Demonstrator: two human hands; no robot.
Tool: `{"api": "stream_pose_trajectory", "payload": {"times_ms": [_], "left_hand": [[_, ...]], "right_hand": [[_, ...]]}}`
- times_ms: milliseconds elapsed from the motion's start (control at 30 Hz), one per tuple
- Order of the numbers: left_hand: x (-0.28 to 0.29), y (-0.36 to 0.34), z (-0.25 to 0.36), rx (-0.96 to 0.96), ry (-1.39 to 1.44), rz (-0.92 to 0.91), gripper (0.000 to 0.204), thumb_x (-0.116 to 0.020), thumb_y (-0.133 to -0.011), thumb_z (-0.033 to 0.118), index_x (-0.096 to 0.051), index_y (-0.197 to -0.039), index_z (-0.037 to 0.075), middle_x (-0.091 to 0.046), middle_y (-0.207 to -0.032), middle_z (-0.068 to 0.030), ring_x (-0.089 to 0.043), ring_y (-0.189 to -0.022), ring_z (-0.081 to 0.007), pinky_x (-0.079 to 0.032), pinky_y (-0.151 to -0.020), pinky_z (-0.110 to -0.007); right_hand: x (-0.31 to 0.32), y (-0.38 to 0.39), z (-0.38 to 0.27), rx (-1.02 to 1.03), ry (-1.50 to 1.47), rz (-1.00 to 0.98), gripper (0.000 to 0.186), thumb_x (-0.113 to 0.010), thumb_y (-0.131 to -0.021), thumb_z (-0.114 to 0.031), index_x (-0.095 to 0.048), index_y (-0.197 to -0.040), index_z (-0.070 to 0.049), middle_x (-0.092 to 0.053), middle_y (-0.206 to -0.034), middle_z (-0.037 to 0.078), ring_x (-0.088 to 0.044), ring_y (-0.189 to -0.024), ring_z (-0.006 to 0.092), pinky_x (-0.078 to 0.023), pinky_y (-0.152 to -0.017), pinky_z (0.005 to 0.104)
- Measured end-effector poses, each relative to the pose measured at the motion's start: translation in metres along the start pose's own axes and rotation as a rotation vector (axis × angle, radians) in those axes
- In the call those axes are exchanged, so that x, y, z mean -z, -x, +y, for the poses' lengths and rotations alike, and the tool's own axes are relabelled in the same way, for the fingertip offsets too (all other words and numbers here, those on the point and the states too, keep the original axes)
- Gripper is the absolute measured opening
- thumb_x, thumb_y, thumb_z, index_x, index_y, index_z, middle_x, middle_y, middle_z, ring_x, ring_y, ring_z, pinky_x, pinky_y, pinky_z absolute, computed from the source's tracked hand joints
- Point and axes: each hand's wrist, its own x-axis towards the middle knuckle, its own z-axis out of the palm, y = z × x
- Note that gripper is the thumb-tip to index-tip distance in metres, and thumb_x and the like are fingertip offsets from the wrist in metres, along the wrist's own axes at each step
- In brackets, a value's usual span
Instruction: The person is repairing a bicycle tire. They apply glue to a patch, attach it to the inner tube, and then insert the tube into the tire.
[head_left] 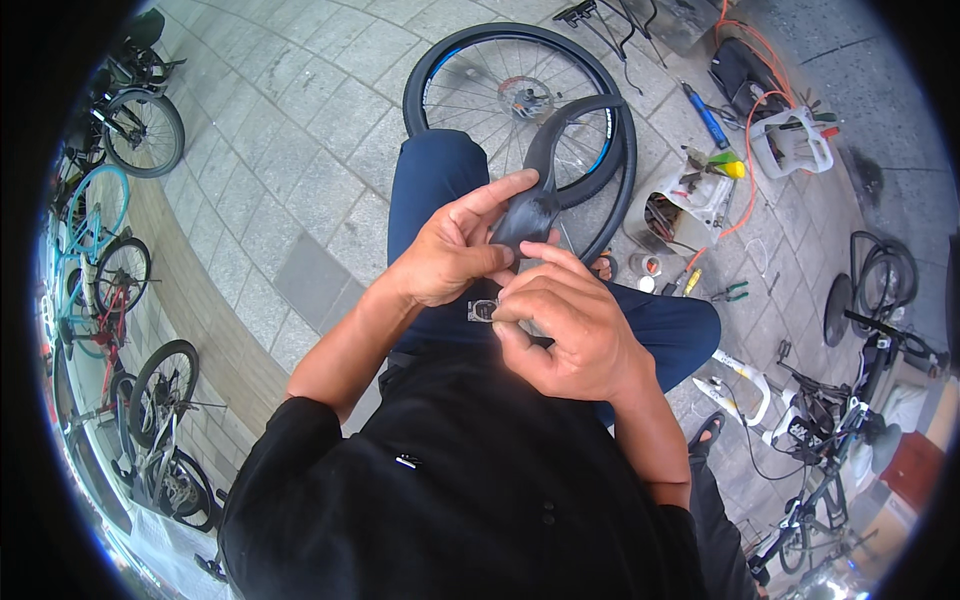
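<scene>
Centrally, a person's two bare hands work over the lap at a black inner tube. The left hand, at the centre of the frame, is clamped on the tube, its thumb laid across the flattened rubber and its forefinger extended along the edge. The right hand, just below and to the right, has its fingers curled, one fingertip meeting the lower edge of the tube; a small silvery piece appears beside its thumb and forefinger, though whether these are closed on it cannot be told. From the hands the tube loops toward the upper centre, passing over the right side of a spoked wheel that lies on the grey paving. At the upper right are a blue cylinder, an orange hose and a white container; below them stands a cut-open container holding tools. Green-handled pliers lie at centre right. Parked bicycles line the left margin.
</scene>
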Motion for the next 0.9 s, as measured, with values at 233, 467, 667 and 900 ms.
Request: {"api": "stream_pose_trajectory", "payload": {"times_ms": [233, 467, 667, 900], "left_hand": [[0.000, 0.000, -0.001, -0.013, 0.000, -0.015, 0.084, -0.054, -0.093, -0.021, -0.029, -0.170, 0.004, -0.046, -0.162, -0.0202, -0.057, -0.145, -0.0336, -0.054, -0.115, -0.040], [-0.002, -0.001, -0.001, -0.026, 0.021, -0.055, 0.084, -0.053, -0.095, -0.020, -0.027, -0.171, 0.005, -0.045, -0.162, -0.0192, -0.057, -0.144, -0.0349, -0.059, -0.110, -0.040], [-0.003, 0.001, -0.002, -0.064, -0.193, 0.033, 0.088, -0.057, -0.088, -0.025, -0.035, -0.168, 0.001, -0.041, -0.169, -0.0149, -0.041, -0.157, -0.0259, -0.045, -0.120, -0.034], [-0.002, 0.000, -0.006, -0.149, -0.299, -0.009, 0.086, -0.058, -0.088, -0.024, -0.036, -0.168, 0.000, -0.041, -0.170, -0.0131, -0.040, -0.157, -0.0229, -0.044, -0.120, -0.032]], "right_hand": [[-0.002, 0.002, 0.001, 0.032, 0.005, -0.028, 0.023, -0.080, -0.077, 0.004, -0.069, -0.094, -0.005, -0.073, -0.089, 0.007, -0.075, -0.087, 0.0246, -0.053, -0.110, 0.0554], [-0.002, 0.004, 0.000, 0.014, -0.018, 0.014, 0.021, -0.079, -0.078, 0.005, -0.069, -0.094, -0.004, -0.074, -0.090, 0.008, -0.076, -0.087, 0.0257, -0.053, -0.110, 0.0572], [0.010, -0.001, 0.000, -0.008, 0.020, 0.062, 0.017, -0.079, -0.082, 0.000, -0.067, -0.092, -0.007, -0.071, -0.087, 0.005, -0.072, -0.088, 0.0244, -0.050, -0.114, 0.0567], [0.010, -0.008, 0.002, 0.014, 0.048, 0.035, 0.019, -0.080, -0.080, 0.004, -0.070, -0.093, -0.004, -0.075, -0.087, 0.007, -0.076, -0.085, 0.0250, -0.053, -0.110, 0.0567]]}}
